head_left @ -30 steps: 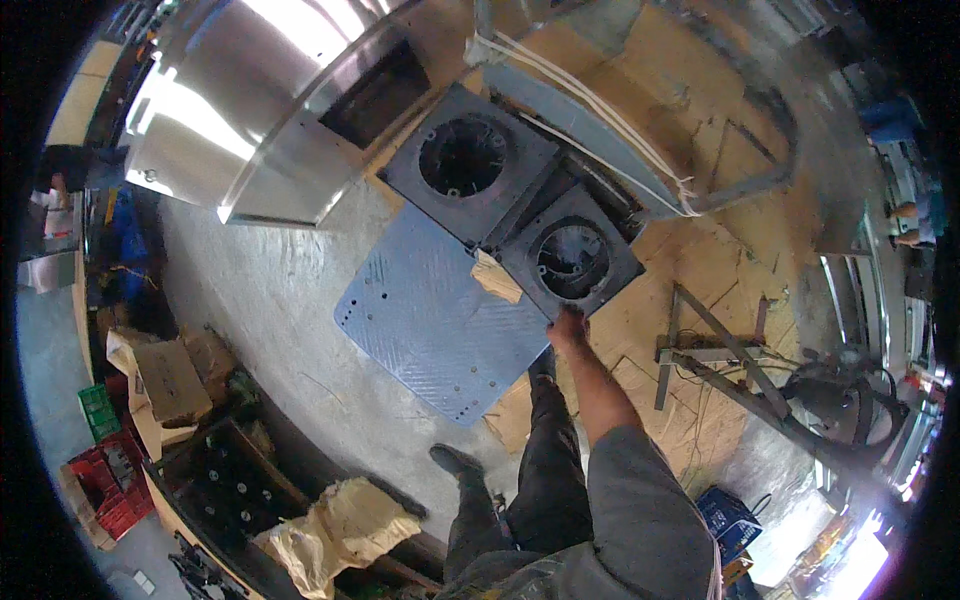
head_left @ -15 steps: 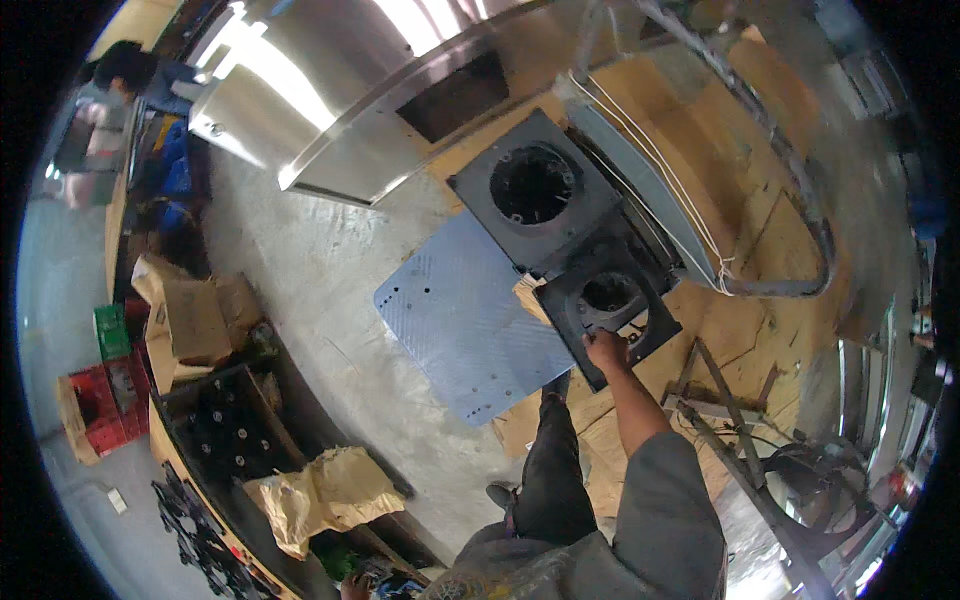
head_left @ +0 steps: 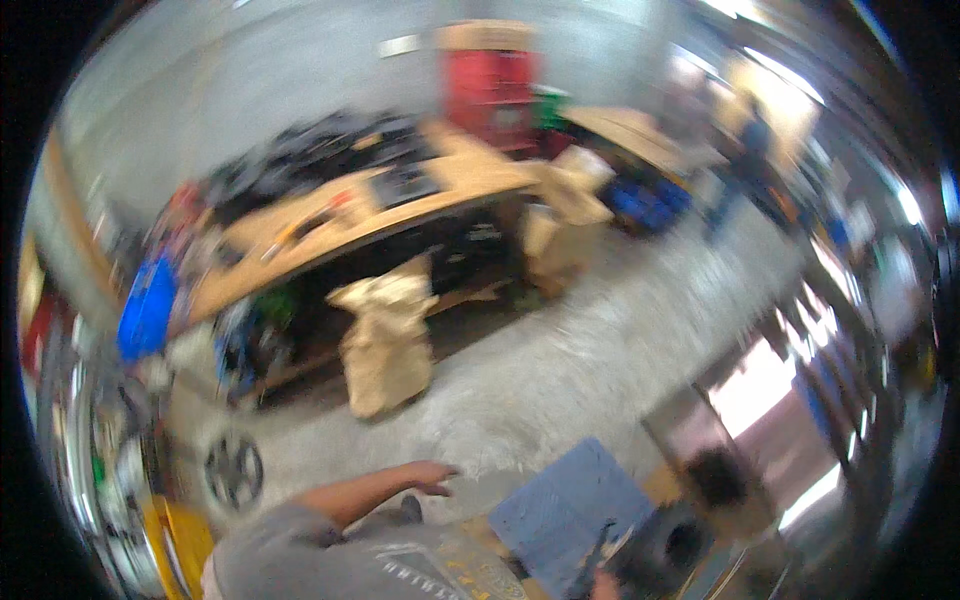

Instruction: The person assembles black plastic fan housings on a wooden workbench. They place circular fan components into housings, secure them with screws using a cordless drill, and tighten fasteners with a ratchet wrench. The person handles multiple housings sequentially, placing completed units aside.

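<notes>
My left hand (head_left: 432, 476) is stretched out over the grey floor, fingers extended and nothing in them. At the bottom edge my right hand (head_left: 605, 585) shows only in part and is blurred. It is closed on a black square part (head_left: 596, 556), which looks tilted over a blue-grey plate (head_left: 560, 505). To the right of that part stands a black housing (head_left: 650, 545) with a round hole. The plate lies flat on the floor in front of me. Motion blur hides the fine detail of the parts.
A long wooden workbench (head_left: 460, 185) carries many black parts (head_left: 320, 150) and red crates (head_left: 490, 95). Before it stand a brown paper sack (head_left: 388, 350) and a cardboard box (head_left: 560, 235). A black wheel (head_left: 234, 470) is at the left. Another person (head_left: 745, 165) stands far right.
My view has swung left toward the workbench, so the plate and black parts now sit low in view. My left arm has come out over the floor. The right hand stays by the black parts.
</notes>
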